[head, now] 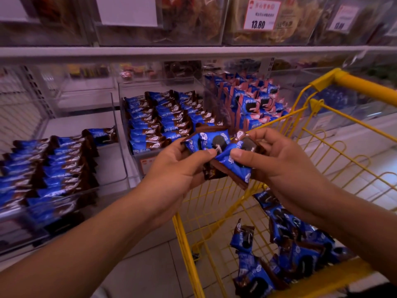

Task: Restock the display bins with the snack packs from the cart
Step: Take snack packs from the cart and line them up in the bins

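Both of my hands hold a bunch of blue-and-brown snack packs (pixel 217 145) above the front corner of the yellow wire cart (pixel 311 145). My left hand (pixel 178 166) grips the stack from the left, thumb on top. My right hand (pixel 277 160) pinches a pack on the right side of the bunch. More of the same packs (pixel 285 250) lie loose in the cart's basket. The clear middle bin (pixel 163 119) holds rows of these packs. The left bin (pixel 49 168) is also filled with rows of them.
A bin with pink-and-blue packs (pixel 253 102) stands right of the middle bin, behind the cart's rim. Upper shelf bins carry other snacks and a price tag reading 13.80 (pixel 261 15). The cart handle (pixel 365 87) crosses the upper right. Pale tiled floor lies below.
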`<act>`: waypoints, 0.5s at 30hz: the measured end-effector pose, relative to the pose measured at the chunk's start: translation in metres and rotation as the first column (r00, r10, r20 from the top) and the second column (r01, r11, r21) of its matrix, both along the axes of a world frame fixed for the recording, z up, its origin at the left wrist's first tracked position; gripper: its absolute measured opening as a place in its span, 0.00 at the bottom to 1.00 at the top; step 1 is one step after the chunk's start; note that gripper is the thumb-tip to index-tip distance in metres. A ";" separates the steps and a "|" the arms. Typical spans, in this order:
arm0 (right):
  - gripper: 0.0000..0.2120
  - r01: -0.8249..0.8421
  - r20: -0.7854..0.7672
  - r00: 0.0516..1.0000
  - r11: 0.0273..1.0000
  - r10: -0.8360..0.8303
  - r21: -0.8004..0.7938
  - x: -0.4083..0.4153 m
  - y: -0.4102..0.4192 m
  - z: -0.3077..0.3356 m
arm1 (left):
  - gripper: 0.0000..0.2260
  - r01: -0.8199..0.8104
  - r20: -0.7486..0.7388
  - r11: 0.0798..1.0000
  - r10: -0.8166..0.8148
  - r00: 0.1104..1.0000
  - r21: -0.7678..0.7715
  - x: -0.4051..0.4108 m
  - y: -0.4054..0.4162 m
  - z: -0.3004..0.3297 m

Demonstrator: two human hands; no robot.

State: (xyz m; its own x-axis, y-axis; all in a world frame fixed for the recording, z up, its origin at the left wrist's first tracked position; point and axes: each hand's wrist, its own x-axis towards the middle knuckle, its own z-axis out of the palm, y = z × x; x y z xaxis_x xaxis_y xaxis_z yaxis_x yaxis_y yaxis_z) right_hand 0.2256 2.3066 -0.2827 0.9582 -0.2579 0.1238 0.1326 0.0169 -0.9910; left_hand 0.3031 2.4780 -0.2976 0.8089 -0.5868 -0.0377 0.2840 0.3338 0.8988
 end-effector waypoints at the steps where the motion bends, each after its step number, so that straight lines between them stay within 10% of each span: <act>1: 0.22 0.021 -0.013 1.000 0.997 -0.020 0.070 0.000 0.000 0.001 | 0.16 0.011 -0.027 0.999 -0.012 1.000 -0.032 0.000 0.000 0.001; 15: 0.17 0.173 -0.030 0.985 0.951 -0.171 0.258 0.003 -0.004 0.006 | 0.16 0.022 -0.018 0.993 -0.025 1.000 -0.113 -0.010 -0.008 -0.002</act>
State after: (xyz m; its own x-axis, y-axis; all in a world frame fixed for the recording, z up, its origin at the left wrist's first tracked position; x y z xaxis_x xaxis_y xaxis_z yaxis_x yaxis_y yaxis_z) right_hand 0.2284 2.3029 -0.2771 0.8972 -0.4409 0.0240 0.1484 0.2500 -0.9568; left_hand 0.2928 2.4703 -0.2996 0.7945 -0.6071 0.0139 0.3103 0.4255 0.8501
